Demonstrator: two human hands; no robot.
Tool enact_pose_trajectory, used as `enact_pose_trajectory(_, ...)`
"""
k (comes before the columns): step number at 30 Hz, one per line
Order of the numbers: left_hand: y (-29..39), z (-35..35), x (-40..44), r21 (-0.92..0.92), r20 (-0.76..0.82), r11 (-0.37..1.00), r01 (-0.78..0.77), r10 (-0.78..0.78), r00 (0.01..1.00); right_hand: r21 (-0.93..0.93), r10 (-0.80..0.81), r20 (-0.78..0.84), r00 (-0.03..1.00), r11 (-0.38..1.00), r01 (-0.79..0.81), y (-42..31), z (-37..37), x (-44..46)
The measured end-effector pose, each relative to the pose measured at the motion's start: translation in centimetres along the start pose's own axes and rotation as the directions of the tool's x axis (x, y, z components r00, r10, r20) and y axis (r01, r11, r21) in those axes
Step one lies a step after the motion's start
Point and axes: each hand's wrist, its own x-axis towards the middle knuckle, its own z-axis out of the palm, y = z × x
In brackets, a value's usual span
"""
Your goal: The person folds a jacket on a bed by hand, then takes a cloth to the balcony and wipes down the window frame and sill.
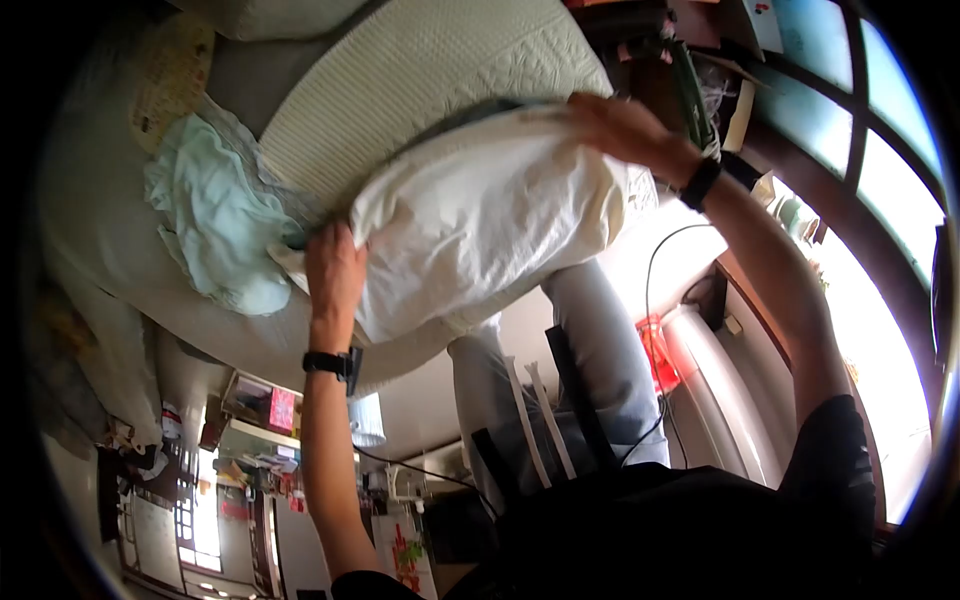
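Note:
A white cloth (470, 220) lies spread over the near edge of the bed, with soft creases across it. My left hand (337, 268) is closed on its left edge, the fingers curled into the fabric. At the cloth's far right corner is my right hand (612, 128), blurred by motion, its fingers too smeared to read. A dark grey edge of fabric shows behind the cloth's upper side. Left of my left hand lies a crumpled pale mint cloth (225, 220).
A quilted cream cover (400, 70) lies on the bed beyond the cloth. A patterned yellowish item (172, 80) is at the upper left. Cluttered things and windows (820, 110) stand at the right. A red object (657, 352) and a black cable are beside my legs.

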Motion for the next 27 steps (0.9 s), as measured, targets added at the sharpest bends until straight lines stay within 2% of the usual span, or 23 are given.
enact_pose_trajectory(1, 0.5, -0.4, -1.1, -0.001, 0.014, 1.000, 0.008, -0.008, 1.000, 0.050, 0.197, 0.193, 0.961, 0.976, -0.210, -2.6, -1.5, -0.1)
enact_pose_trajectory(2, 0.5, -0.3, -2.1, 0.002, 0.043, 1.000, -0.022, 0.022, 0.999, 0.016, 0.238, 0.292, 0.926, 0.967, -0.254, -3.2, -1.0, -0.7)
enact_pose_trajectory(3, 0.6, -0.1, -3.3, -0.034, 0.087, 0.999, -0.019, 0.021, 0.996, 0.084, 0.155, 0.324, 0.933, 0.978, -0.191, -3.4, -0.9, -2.1)
enact_pose_trajectory(4, 0.8, -0.3, -4.5, -0.085, 0.085, 0.996, -0.015, 0.022, 0.996, 0.002, 0.013, 0.213, 0.977, 1.000, -0.014, -2.0, 1.5, -4.0)
enact_pose_trajectory(5, 1.1, -0.9, -5.9, -0.136, 0.091, 0.991, -0.011, 0.023, 0.996, -0.050, 0.110, 0.332, 0.937, 0.994, -0.099, -4.0, 0.3, -4.7)
enact_pose_trajectory(7, 1.4, -2.6, -8.2, -0.140, 0.189, 0.990, 0.019, 0.008, 0.982, -0.038, 0.065, 0.333, 0.941, 0.998, -0.056, -5.3, -1.1, -6.8)
enact_pose_trajectory(8, 1.6, -3.5, -9.3, -0.145, 0.233, 0.989, 0.031, 0.004, 0.972, -0.035, 0.060, 0.298, 0.953, 0.998, -0.052, -6.0, -2.0, -7.8)
enact_pose_trajectory(11, 1.7, -6.7, -12.5, -0.233, 0.057, 0.971, -0.055, 0.070, 0.996, -0.067, 0.043, 0.162, 0.986, 0.997, -0.032, -7.4, -6.1, -9.8)
enact_pose_trajectory(13, 2.3, -9.7, -14.4, -0.169, -0.007, 0.983, -0.070, 0.070, 0.998, -0.116, 0.027, 0.038, 0.999, 0.993, -0.022, -8.4, -8.6, -10.8)
enact_pose_trajectory(15, 3.7, -12.9, -16.1, -0.113, -0.060, 0.990, -0.088, 0.082, 0.995, -0.079, -0.055, -0.197, 0.979, 0.996, 0.040, -8.8, -10.5, -11.7)
enact_pose_trajectory(17, 4.9, -14.2, -18.1, -0.022, -0.166, 0.998, -0.063, 0.059, 0.984, -0.079, -0.044, -0.373, 0.927, 0.997, 0.015, -10.0, -12.7, -12.4)
enact_pose_trajectory(19, 6.5, -13.6, -20.5, 0.070, -0.311, 0.997, -0.043, 0.063, 0.948, -0.007, 0.038, -0.459, 0.887, 0.999, -0.046, -10.9, -13.5, -13.0)
enact_pose_trajectory(21, 7.6, -10.9, -22.7, 0.021, -0.200, 0.999, 0.024, -0.019, 0.980, 0.006, 0.075, -0.538, 0.840, 0.996, -0.085, -11.3, -12.9, -13.7)
enact_pose_trajectory(23, 10.0, -8.2, -23.9, -0.036, -0.328, 0.999, 0.015, -0.026, 0.944, -0.062, 0.040, -0.622, 0.782, 0.993, -0.100, -9.9, -10.8, -13.8)
enact_pose_trajectory(24, 11.3, -6.6, -23.7, -0.082, -0.307, 0.995, 0.055, -0.078, 0.949, -0.017, 0.076, -0.616, 0.784, 0.994, -0.109, -9.2, -9.5, -13.7)
enact_pose_trajectory(25, 12.4, -4.5, -23.7, -0.134, -0.273, 0.986, 0.102, -0.136, 0.952, -0.091, 0.066, -0.580, 0.812, 0.985, -0.145, -8.5, -8.0, -13.4)
enact_pose_trajectory(27, 12.9, 2.8, -23.4, -0.136, -0.073, 0.989, 0.064, -0.074, 0.995, -0.242, 0.068, -0.487, 0.871, 0.947, -0.210, -7.1, -4.7, -13.3)
